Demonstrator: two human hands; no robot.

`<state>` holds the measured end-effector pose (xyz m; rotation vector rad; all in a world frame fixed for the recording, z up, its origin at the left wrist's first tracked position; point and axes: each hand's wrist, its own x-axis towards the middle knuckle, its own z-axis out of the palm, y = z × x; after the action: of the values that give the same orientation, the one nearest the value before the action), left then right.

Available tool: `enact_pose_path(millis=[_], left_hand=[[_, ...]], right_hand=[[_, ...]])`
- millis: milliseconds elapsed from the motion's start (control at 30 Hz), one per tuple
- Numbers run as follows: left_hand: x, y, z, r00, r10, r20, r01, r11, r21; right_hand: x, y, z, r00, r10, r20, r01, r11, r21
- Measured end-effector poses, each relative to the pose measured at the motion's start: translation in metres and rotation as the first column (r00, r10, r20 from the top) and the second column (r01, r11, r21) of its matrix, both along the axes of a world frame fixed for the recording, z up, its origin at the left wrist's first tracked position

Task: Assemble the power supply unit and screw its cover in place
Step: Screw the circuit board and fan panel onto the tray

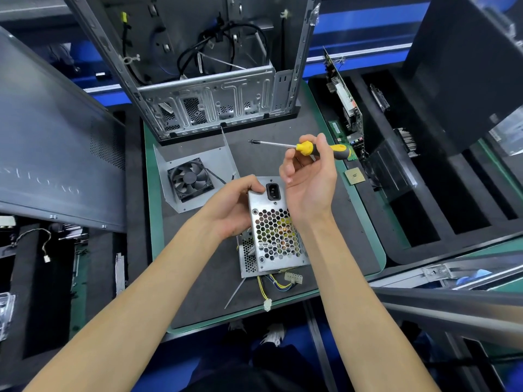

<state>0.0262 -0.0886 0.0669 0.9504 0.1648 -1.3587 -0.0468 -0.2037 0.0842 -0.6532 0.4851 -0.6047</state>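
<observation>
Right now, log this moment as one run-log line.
left hand: grips power supply | right hand: holds screwdriver, raised | cover: unattached

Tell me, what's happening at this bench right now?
A person is putting together a power supply unit on a dark mat. The left hand steadies the metal box, while the right hand holds a yellow-handled screwdriver raised above it, not touching any screw. The cover with its fan lies apart, beside the box.

PC case [209, 80], CPU [354, 175], RAM [338, 128]
</observation>
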Motion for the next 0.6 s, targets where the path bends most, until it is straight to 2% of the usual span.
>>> enact_pose_path(millis=[600], left_hand=[[0.0037, 0.0036, -0.0052, 0.999, 0.050, -0.014, -0.051, 0.998, -0.042]], right_hand=[[0.0058, -0.0025, 0.0012, 1.000, 0.002, -0.014, -0.002, 1.000, 0.008]])
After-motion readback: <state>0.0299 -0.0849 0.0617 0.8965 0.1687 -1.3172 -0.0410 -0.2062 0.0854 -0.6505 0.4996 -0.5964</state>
